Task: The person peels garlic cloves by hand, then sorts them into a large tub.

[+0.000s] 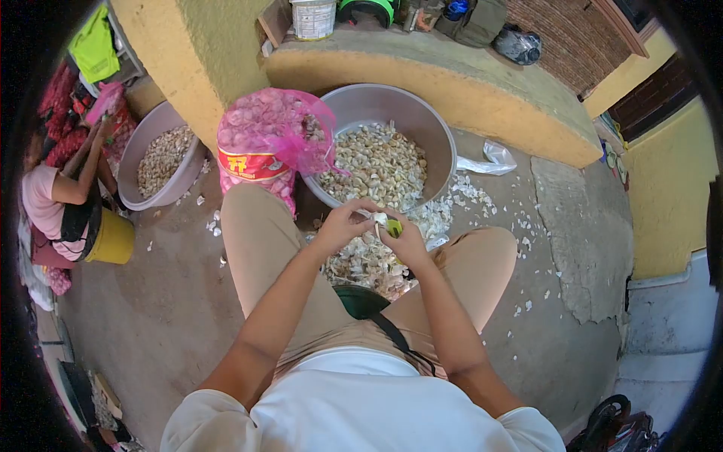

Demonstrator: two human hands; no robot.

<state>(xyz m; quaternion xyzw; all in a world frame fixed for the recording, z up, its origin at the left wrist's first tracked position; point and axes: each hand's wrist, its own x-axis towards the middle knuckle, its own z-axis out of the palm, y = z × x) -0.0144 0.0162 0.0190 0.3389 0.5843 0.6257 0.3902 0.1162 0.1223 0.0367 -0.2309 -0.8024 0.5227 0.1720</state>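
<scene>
My left hand (343, 227) is closed, its fingertips pinching a small white piece of garlic (380, 218). Close against it, my right hand (407, 242) curls around a small yellow-green tool (394, 227), whose working end I cannot make out. Both hands meet between my knees, above a heap of garlic skins (369, 267). Just beyond them stands a wide grey tub (444, 143) partly filled with garlic cloves (376, 162). To its left, a pink mesh sack (260, 124) full of garlic bulbs leans by my left knee.
At the left, a person (60, 188) sits on a yellow bucket (113, 237) beside another tub (132, 181) of cloves. A yellow ledge (444, 83) runs behind my tub, with a white bucket (313, 19) on it. Loose skins and a plastic bag (493, 160) lie at the right.
</scene>
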